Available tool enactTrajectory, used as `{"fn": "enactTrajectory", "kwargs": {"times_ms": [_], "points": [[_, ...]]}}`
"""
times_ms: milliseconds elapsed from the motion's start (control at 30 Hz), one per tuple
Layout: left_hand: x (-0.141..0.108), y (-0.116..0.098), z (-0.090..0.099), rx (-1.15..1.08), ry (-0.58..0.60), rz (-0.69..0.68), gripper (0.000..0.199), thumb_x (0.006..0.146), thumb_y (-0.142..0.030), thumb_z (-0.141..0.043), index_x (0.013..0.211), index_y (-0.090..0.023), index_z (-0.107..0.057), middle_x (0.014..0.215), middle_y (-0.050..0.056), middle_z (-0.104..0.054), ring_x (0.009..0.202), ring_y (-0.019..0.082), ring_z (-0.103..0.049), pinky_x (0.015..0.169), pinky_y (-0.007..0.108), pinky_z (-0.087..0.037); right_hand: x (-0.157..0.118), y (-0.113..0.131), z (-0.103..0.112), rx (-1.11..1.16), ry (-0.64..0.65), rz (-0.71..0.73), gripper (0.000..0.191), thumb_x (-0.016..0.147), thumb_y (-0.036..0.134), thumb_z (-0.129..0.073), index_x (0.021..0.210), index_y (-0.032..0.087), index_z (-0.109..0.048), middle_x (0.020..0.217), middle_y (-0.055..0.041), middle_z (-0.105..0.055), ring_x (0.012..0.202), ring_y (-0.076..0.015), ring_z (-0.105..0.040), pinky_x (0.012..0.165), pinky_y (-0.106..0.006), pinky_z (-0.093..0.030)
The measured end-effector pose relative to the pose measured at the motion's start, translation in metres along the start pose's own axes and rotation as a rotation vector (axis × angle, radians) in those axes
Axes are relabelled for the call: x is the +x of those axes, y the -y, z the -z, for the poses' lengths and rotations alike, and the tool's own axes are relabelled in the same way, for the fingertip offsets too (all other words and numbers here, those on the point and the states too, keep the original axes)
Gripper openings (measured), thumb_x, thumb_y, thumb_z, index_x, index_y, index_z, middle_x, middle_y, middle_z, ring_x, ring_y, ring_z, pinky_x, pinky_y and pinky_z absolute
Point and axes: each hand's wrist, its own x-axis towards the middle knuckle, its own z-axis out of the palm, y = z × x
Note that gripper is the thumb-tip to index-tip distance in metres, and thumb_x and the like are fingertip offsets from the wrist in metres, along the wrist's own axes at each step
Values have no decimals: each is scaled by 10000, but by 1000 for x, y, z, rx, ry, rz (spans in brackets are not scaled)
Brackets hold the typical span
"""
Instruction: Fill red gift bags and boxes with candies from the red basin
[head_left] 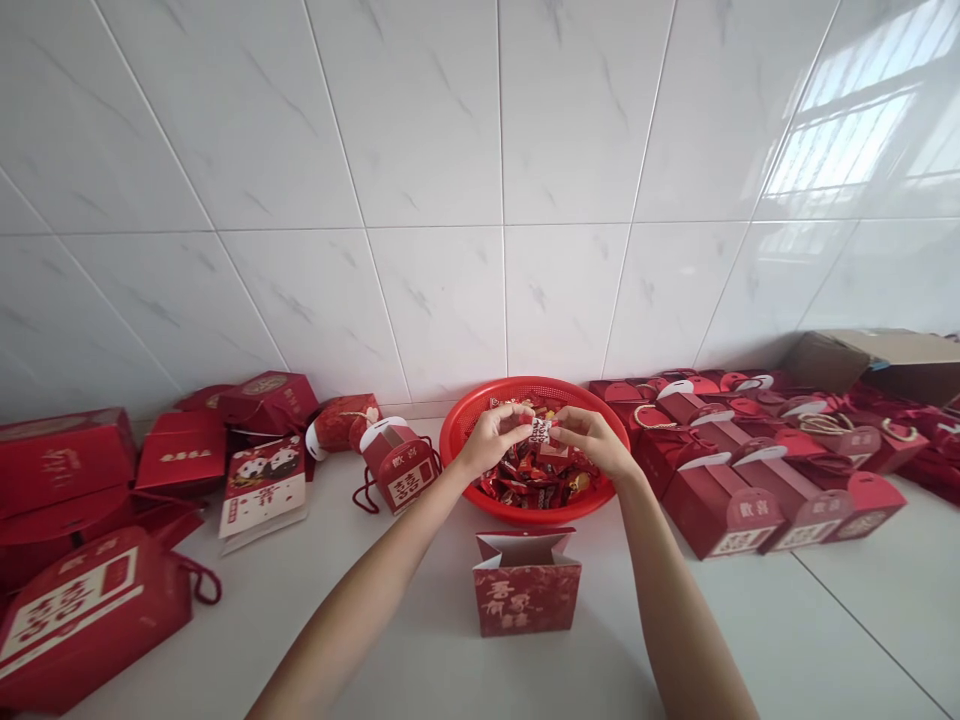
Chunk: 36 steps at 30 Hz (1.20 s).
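Both my hands meet over a red plastic basket (454,447) filled with wrapped candies (525,482). Between them is a small white-and-red wrapped candy (540,431). My left hand (495,438) pinches its left end, and my right hand (596,440) pinches its right end. In front of the basket, nearest to me, a red paper gift box (527,600) with pale lettering stands upright with its top open. What lies inside that box cannot be made out.
Rows of closed red gift boxes (739,505) stand at the right, before a cardboard box (885,348). More red boxes (97,600) fill the left. A panda-printed bag (264,490) and a corded box (405,472) stand left of the basket. A tiled wall (435,310) rises behind.
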Motion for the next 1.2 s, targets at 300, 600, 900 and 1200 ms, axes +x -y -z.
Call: {"fn": "enactTrajectory", "kwargs": {"times_ms": [300, 600, 900, 1200], "points": [[-4, -6, -2, 190, 54, -36, 323, 740, -429, -764, 929, -169, -739, 951, 48, -758, 962, 237, -679, 933, 345, -489, -1, -2, -2, 92, 53, -99, 361, 711, 478, -804, 850, 185, -646, 811, -7, -662, 744, -163, -641, 710, -301, -535], [-3, -6, 0, 74, 35, 0, 354, 709, -466, -782, 901, -169, -769, 926, 53, -771, 890, 226, -694, 904, 348, -519, -2, -1, -1, 99, 120, -118, 381, 668, 464, -841, 829, 174, -654, 806, -12, -682, 771, -179, -662, 742, -321, -544], [-1, -2, -1, 30, 28, 64, 388, 766, -492, -711, 956, -161, -778, 983, 72, -779, 951, 257, -696, 914, 371, -523, -1, 0, -1, 104, 37, -79, 379, 656, 467, -839, 756, 186, -605, 728, 20, -613, 707, -158, -616, 723, -318, -535], [0, 8, -2, 250, 173, 100, 329, 889, -372, -544, 1046, -161, -741, 1022, 78, -771, 928, 238, -704, 841, 323, -535, 1, -5, 4, 87, -287, -11, 269, 669, 332, -744, 679, 214, -503, 682, 31, -587, 680, -146, -582, 680, -272, -469]]}}
